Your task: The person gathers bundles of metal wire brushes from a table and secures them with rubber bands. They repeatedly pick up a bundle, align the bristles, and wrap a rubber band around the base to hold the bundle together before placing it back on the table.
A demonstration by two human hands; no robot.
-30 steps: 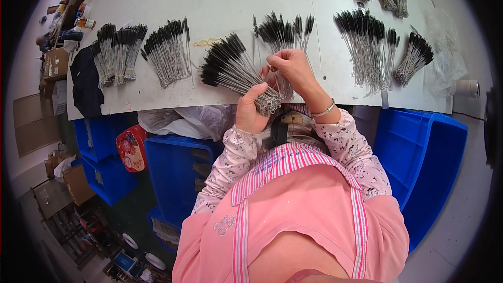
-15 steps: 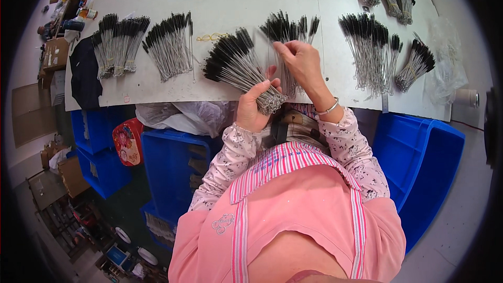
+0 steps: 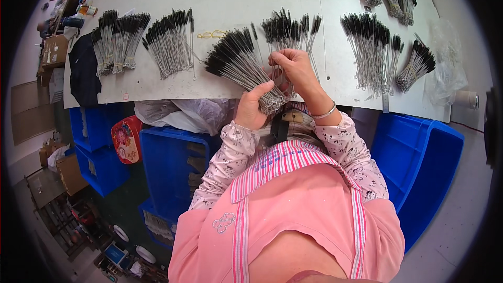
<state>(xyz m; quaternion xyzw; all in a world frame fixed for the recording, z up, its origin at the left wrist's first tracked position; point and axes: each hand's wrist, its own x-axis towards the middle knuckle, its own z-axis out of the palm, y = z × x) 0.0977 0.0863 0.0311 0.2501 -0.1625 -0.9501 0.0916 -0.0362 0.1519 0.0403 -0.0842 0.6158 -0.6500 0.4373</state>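
My left hand [image 3: 252, 106] is closed round the looped wire ends of a thick bundle of wire brushes [image 3: 229, 52], their black bristle heads fanned out to the upper left. One brush [image 3: 254, 32] stands out along the bundle's right side. My right hand [image 3: 297, 68] is pinched on thin brush wire just right of the bundle; its fingers hide part of the wire. Behind that hand a loose pile of the same brushes [image 3: 283, 29] lies on the white table [image 3: 209, 0], heads pointing away from me.
More brush piles lie left [image 3: 170, 44] and right [image 3: 367, 47] on the table. Yellow rubber bands [image 3: 212, 34] lie beyond the bundle. Dark cloth [image 3: 84, 71] covers the left corner; clear plastic [image 3: 445, 57] sits at right. Blue crates [image 3: 414, 157] stand below the edge.
My right hand has come down and slightly left, from the pile's heads toward the bundle. The single brush now stands apart beside the bundle. My left hand keeps its hold.
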